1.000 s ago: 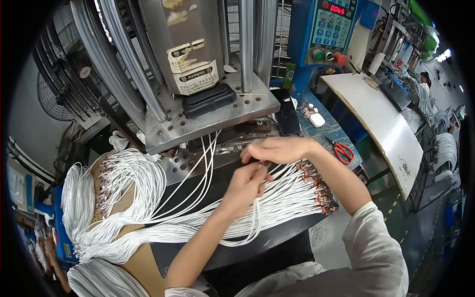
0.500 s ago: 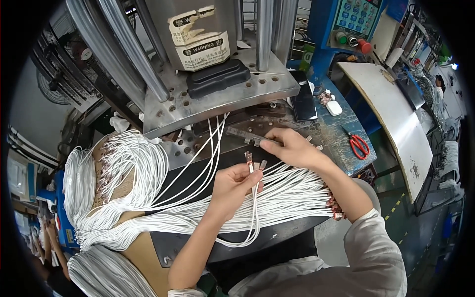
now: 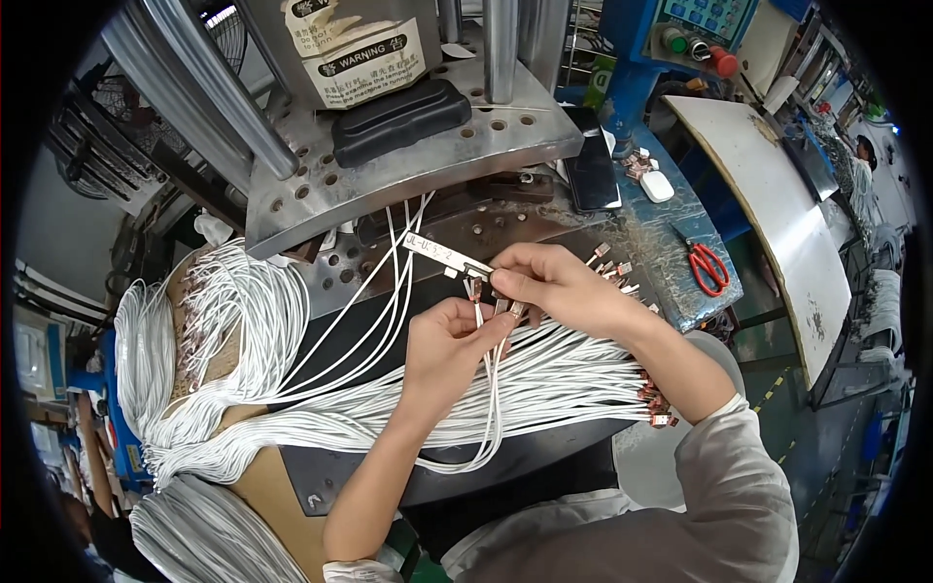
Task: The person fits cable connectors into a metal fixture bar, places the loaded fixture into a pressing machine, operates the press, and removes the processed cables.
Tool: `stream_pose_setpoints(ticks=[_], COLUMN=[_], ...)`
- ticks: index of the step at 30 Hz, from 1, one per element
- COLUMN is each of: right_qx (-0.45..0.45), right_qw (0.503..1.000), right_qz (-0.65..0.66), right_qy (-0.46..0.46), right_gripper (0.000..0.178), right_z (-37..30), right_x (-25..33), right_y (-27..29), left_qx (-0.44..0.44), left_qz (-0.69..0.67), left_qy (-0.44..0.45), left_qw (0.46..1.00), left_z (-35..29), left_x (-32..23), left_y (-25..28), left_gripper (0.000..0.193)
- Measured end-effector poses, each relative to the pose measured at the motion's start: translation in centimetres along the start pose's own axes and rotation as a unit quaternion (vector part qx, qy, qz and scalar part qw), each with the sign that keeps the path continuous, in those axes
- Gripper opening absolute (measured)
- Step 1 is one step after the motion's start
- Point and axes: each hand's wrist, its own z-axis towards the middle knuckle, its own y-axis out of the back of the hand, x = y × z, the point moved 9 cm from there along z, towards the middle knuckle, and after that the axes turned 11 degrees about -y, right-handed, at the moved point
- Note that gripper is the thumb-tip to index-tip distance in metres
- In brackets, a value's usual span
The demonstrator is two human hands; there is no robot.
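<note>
My left hand [image 3: 445, 352] is closed, pinching a few white cables [image 3: 494, 394] just below their small metal connector ends [image 3: 476, 290]. The cables loop down from its fingers. My right hand [image 3: 573, 293] is closed on one end of a flat metal bar [image 3: 442, 255], which has small tabs along its edge and dark marks on its face. The bar slants up and left, above the connectors. The fingertips of both hands nearly meet at the connectors; whether the bar touches them I cannot tell.
Beneath my hands lies a thick bundle of white cables [image 3: 573, 374]. Ahead stands a press with a steel plate [image 3: 389, 170]; several cables run under it. Red-handled pliers [image 3: 708, 270], a black phone [image 3: 593, 170] and a white case [image 3: 657, 187] lie at right. Coiled cables [image 3: 248, 321] sit left.
My right hand has brought the metal bar closer to the connectors in my left hand. The bar has turned, so its pale, marked face now shows. The whole view has shifted slightly.
</note>
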Motion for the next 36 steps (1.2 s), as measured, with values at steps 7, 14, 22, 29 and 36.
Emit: stream_pose_setpoints(ticks=[7,14,22,29,36], right_qx=[0.013,0.010,0.029,0.056,0.031], right_qw=[1.000,1.000,1.000,0.998,0.999], right_qz=[-0.022,-0.011,-0.010,0.007,-0.010], right_qy=[0.000,-0.019,0.002,-0.016,-0.004], right_gripper=[0.027,0.027,0.024,0.026,0.033], right_z=[-0.2,-0.4,-0.2,-0.1,-0.4], right_x=[0.2,0.2,0.2,-0.2,0.0], right_y=[0.0,-0.1,-0.1,0.1,0.5], left_qx=[0.023,0.027,0.023,0.027,0.012], left_qz=[-0.060,-0.050,0.010,-0.001,-0.075], left_qy=[0.036,0.051,0.040,0.029,0.023], left_qw=[0.997,0.997,0.999,0.999,0.997], left_z=[0.0,-0.1,-1.3,-1.3,-1.2], left_x=[0.1,0.2,-0.4,-0.2,-0.4], left_y=[-0.3,0.0,0.6,0.2,0.3], left_gripper=[0.016,0.018,0.023,0.023,0.024])
